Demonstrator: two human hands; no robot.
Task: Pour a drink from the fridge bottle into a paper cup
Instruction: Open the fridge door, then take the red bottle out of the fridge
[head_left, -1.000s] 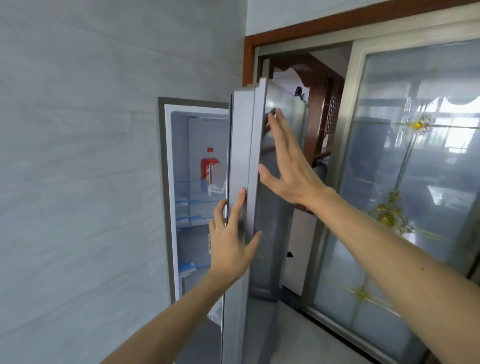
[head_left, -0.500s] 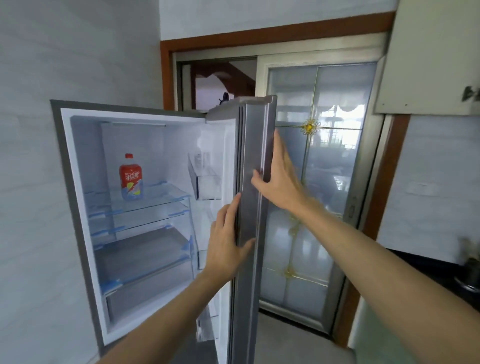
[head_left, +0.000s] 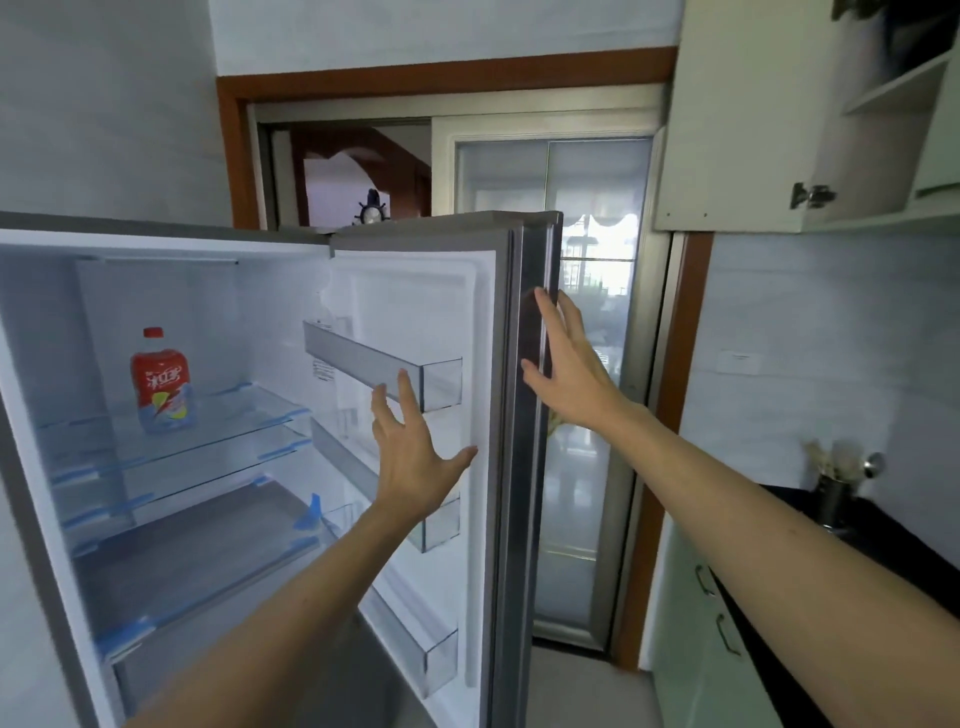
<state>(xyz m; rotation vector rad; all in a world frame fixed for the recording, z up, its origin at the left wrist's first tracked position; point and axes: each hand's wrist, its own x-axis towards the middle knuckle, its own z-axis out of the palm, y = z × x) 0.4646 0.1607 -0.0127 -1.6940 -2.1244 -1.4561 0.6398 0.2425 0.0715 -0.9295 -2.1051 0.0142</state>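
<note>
The bottle (head_left: 162, 382) stands on the top shelf (head_left: 244, 410) inside the fridge (head_left: 156, 244), left of its open door (head_left: 519, 519), with the sliding door (head_left: 597, 176) behind and the tabletop (head_left: 893, 530) rightmost.

The fridge (head_left: 31, 364) is cut off by the left and bottom edges. On the bottle (head_left: 162, 382) the label characters are too blurred to read. The left hand (head_left: 415, 462) hides part of a door bin (head_left: 441, 525). The right hand (head_left: 569, 374) shows its back only, so whether its palm touches the door (head_left: 519, 519) cannot be told. Both forearms run off the bottom edge. The sticker (head_left: 324, 370) print is too small to read. The contents of the holder (head_left: 831, 501) on the desk (head_left: 883, 545) are blurred. The wall cabinet (head_left: 727, 130) is cropped at the top and right.
</note>
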